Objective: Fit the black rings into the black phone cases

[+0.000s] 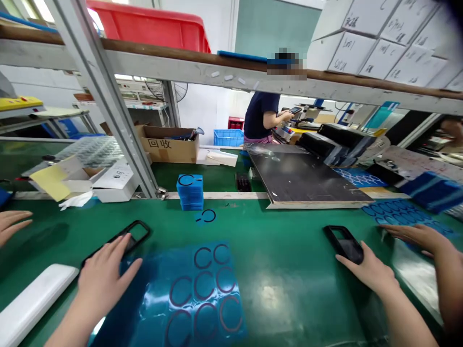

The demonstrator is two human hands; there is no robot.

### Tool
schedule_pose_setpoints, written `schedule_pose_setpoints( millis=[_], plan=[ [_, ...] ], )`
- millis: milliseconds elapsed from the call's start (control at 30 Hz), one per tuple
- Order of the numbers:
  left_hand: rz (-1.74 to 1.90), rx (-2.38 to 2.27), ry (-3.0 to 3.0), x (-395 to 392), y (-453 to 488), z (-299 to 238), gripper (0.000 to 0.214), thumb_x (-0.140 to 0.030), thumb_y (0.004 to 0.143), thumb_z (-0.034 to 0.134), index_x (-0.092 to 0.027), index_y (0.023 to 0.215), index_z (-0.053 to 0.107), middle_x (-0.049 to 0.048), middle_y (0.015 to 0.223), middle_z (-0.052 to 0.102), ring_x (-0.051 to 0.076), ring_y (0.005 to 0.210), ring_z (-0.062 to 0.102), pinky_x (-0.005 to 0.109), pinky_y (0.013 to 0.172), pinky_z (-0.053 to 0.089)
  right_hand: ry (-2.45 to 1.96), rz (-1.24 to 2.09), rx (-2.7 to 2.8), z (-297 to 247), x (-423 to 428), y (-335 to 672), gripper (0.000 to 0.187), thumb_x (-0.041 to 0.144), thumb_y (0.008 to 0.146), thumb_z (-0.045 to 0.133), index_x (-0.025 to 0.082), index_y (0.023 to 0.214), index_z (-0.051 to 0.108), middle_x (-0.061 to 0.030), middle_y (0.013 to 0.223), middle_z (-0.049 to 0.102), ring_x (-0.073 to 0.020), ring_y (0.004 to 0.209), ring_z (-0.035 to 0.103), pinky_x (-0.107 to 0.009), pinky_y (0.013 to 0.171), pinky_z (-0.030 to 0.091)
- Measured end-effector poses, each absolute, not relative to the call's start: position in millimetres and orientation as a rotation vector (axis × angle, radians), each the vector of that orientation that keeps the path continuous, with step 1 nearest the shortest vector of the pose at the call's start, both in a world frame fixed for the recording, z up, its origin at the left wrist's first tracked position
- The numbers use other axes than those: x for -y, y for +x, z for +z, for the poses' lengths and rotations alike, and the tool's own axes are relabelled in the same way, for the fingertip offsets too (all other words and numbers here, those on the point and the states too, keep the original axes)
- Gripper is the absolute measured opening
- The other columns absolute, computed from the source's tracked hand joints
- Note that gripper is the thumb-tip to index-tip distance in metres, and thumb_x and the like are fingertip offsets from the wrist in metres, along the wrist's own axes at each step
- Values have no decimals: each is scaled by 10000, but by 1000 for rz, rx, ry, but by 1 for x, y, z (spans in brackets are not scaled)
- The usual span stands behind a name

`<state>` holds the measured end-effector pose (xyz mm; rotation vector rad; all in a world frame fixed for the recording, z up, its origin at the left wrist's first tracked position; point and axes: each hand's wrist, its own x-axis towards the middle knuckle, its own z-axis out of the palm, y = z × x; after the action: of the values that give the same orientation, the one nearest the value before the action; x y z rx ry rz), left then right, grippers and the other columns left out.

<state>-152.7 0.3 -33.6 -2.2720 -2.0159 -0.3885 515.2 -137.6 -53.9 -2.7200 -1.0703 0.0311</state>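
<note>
My left hand (pixel 103 279) lies flat with its fingers spread, the fingertips resting on the near end of a long black frame part (pixel 125 236) on the green table. My right hand (pixel 367 271) reaches forward, its fingers closed over the near end of a second black frame part (pixel 342 241). Between my arms lies a blue film sheet (pixel 181 299) carrying several dark C-shaped rings.
Another person's hand (pixel 10 224) rests at the far left, and another's (pixel 419 236) at the right on a blue sheet (pixel 401 212). Also here are a white bar (pixel 32 301), a stack of blue pieces (pixel 190 192), a black board (pixel 304 178), a cardboard box (pixel 168 143), a slanted shelf post (pixel 108 96) and a person (pixel 262 118) working behind.
</note>
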Motion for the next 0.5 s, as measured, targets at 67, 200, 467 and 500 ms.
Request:
schedule_pose_setpoints(
  millis=[67, 200, 467, 500],
  plan=[
    [-614, 1997, -2429, 14, -135, -36, 646, -483, 915, 442, -164, 1474, 390, 161, 1430, 552, 351, 1330, 500, 497, 1074, 426, -2645, 157, 1156, -57, 137, 501, 1035, 648, 707, 556, 8, 1490, 336, -301, 1229, 638, -467, 1046, 667, -549, 819, 554],
    [-827, 1820, -2674, 47, -81, -18, 679, -422, 939, 485, -260, 1551, 242, 92, 1538, 445, 268, 1330, 522, 387, 1036, 486, -2119, 487, 1762, -38, 122, 397, 905, 456, 761, 619, 147, 1543, 285, -187, 1310, 612, -348, 1225, 584, -459, 1026, 472],
    [-262, 1533, -2897, 68, -20, 27, 758, -372, 715, 723, -237, 1425, 495, 102, 1296, 643, 311, 1157, 587, 479, 1033, 429, -1140, 702, 2507, 20, 57, 199, 1048, 350, 644, 793, 240, 1554, 285, -110, 1434, 525, -329, 1312, 451, -485, 1109, 381],
    [-225, 1622, -2837, 62, -32, 26, 751, -363, 719, 710, -225, 1427, 498, 112, 1276, 649, 312, 1142, 591, 476, 1016, 431, -1138, 696, 2494, 21, 45, 194, 1064, 402, 652, 808, 241, 1559, 276, -113, 1466, 500, -333, 1337, 436, -487, 1105, 391]
  ],
)
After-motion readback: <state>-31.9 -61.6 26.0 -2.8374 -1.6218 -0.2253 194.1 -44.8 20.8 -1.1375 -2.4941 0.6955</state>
